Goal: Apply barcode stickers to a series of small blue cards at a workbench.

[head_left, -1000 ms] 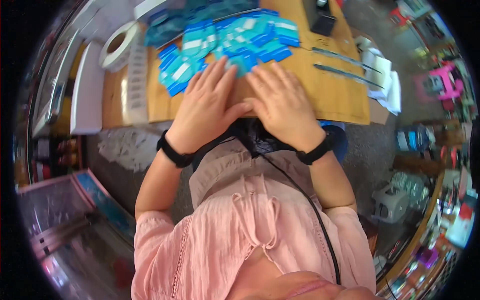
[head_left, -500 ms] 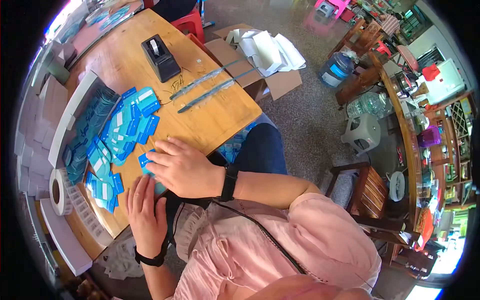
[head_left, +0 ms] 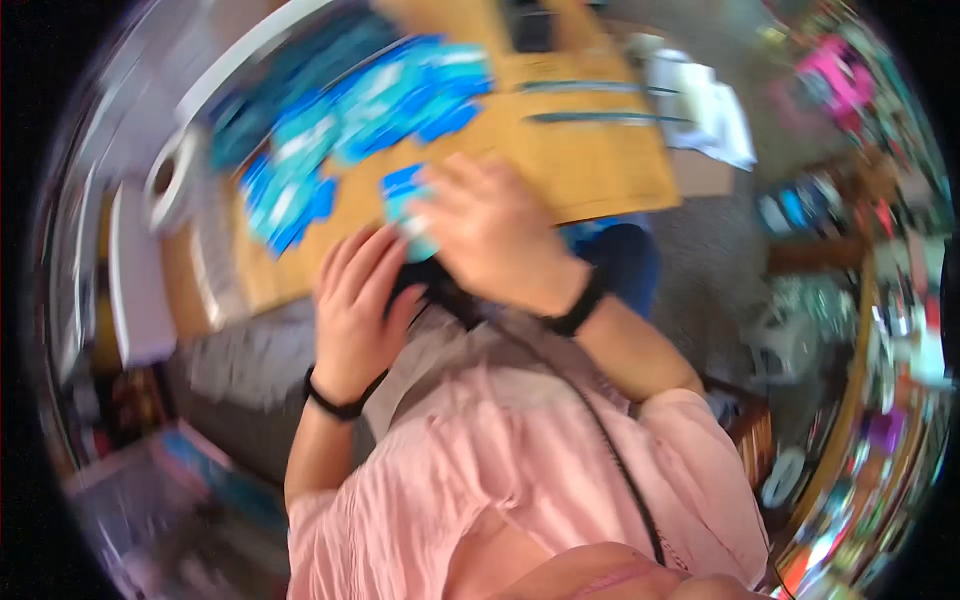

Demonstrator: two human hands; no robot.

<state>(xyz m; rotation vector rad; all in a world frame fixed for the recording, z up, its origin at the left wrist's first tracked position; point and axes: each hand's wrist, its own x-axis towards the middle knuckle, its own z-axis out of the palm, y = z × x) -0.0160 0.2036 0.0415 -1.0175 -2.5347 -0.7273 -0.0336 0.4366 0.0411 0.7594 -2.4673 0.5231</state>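
A flat packet [head_left: 401, 186], blue at its top and light teal below, lies at the near edge of the wooden table. My right hand [head_left: 500, 238] rests over its right side, fingers stretched out and blurred by motion. At the packet's lower left, my left hand [head_left: 352, 312] sits at the table edge, fingers extended and thumb apart. Whether its fingertips touch the packet, I cannot tell. Beyond both hands spreads a loose pile of similar blue and teal packets [head_left: 365, 110]. Behind that pile, a long white box [head_left: 235, 55] holds many more, darker in the blur.
Left on the table stands a roll of white labels [head_left: 173, 180], its strip trailing down. A long white box piece [head_left: 138, 280] is beside it. Thin dark strips [head_left: 600, 117] lie at the right, near a black tape dispenser [head_left: 528, 25]. White boxes [head_left: 700, 105] fill a carton beyond the table.
The whole view has turned and shifted, so the table now appears higher and further right, with blur. My hands keep about the same places around the packet; my left hand's thumb stands further from its fingers.
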